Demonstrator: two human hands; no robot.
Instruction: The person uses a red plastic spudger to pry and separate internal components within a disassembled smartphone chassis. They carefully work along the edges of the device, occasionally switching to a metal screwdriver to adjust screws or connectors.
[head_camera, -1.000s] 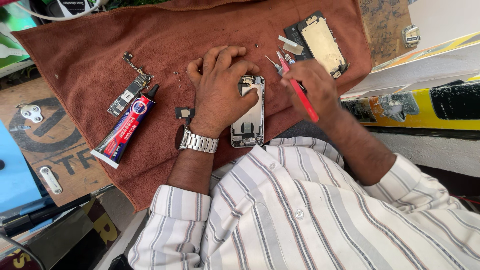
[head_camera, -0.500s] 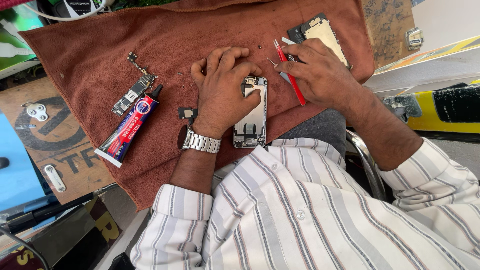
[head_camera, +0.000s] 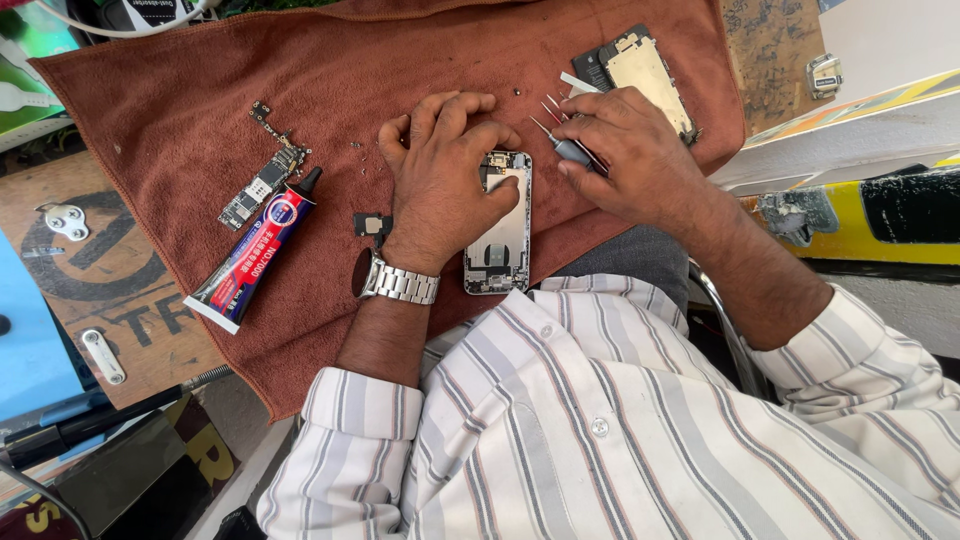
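Since the earlier pictures the right hand (head_camera: 625, 150) has drawn back from the detached screen panel (head_camera: 645, 75) toward the opened phone body (head_camera: 500, 225), and the red-handled tool that stood out across its fingers now shows only as a bundle of thin red and dark shafts poking from under the fingertips. The left hand (head_camera: 445, 175) has hardly shifted: it lies palm down over the phone body's left edge and upper end, fingers curled and spread over the top, thumb pressed along the side, pinning the phone to the brown cloth (head_camera: 180, 110). The right hand is closed in a loose pinch around the tools (head_camera: 565, 135), their tips pointing just past the phone's upper right corner. A metal wristwatch (head_camera: 395, 280) sits on the left wrist, just left of the phone's lower end. Farther left of the phone lie a small black part (head_camera: 370, 224), a red-and-blue glue tube (head_camera: 255, 255) and a bare circuit board (head_camera: 262, 180) beside the tube's nozzle.
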